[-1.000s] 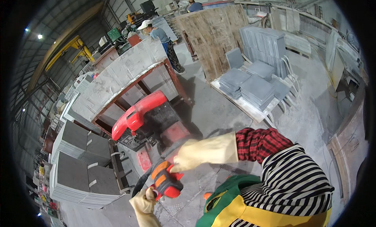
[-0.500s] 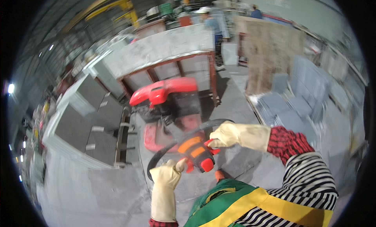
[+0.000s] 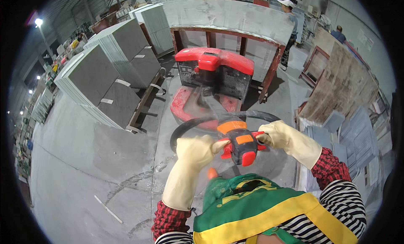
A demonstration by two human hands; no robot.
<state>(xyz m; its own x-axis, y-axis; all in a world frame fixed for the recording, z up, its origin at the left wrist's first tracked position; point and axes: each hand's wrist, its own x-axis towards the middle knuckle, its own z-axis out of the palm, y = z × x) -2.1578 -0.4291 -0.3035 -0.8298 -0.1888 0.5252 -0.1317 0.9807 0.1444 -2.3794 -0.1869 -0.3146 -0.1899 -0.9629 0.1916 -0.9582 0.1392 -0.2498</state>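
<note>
Left hand (image 3: pixel 195 151), right hand (image 3: pixel 280 138) on control handle (image 3: pixel 244 140), just ahead of green apron (image 3: pixel 248 202).
Fingers (image 3: pixel 269 131) wrapped round black loop (image 3: pixel 179 131), tips mostly hidden; loop covers part of red truck base (image 3: pixel 187 101); far-right slabs (image 3: pixel 361 136) blurry.

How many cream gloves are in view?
2: one on the left hand, at the left side of the control handle, and one on the right hand, at its right side. More could be hidden in the cluttered background.

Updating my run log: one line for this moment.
left hand: on control handle | right hand: on control handle | ahead: red machine
</note>
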